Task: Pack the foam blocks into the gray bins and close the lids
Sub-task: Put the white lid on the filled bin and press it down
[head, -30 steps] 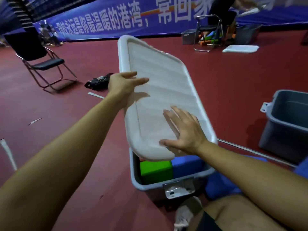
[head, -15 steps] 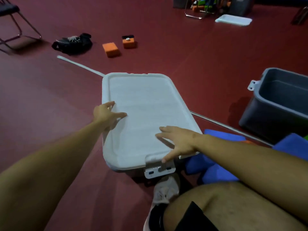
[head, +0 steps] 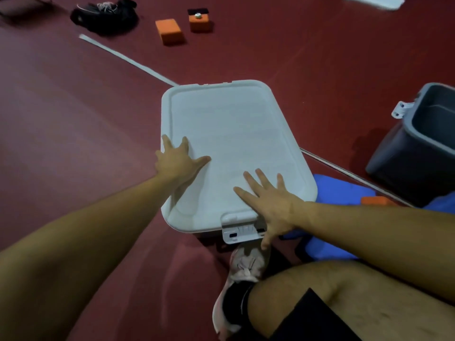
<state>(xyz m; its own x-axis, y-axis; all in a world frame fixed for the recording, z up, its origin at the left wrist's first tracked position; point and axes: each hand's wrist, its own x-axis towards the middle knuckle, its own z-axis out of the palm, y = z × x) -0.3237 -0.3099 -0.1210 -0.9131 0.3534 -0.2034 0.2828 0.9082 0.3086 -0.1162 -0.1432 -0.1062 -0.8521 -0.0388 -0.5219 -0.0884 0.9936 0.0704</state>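
Dark red floor (head: 61, 119) carries the closed bin's white lid (head: 229, 143), lying flat. Left hand (head: 178, 163) and right hand (head: 270, 205) press on it, fingers spread, the right thumb at the near latch (head: 240, 232). Two orange foam blocks (head: 170, 30) lie beyond, an open gray bin (head: 418, 156) right

Both hands lie flat, fingers spread, on the white lid (head: 231, 143): left hand (head: 178, 161) at its left edge, right hand (head: 270, 205) beside the front latch (head: 242, 231).
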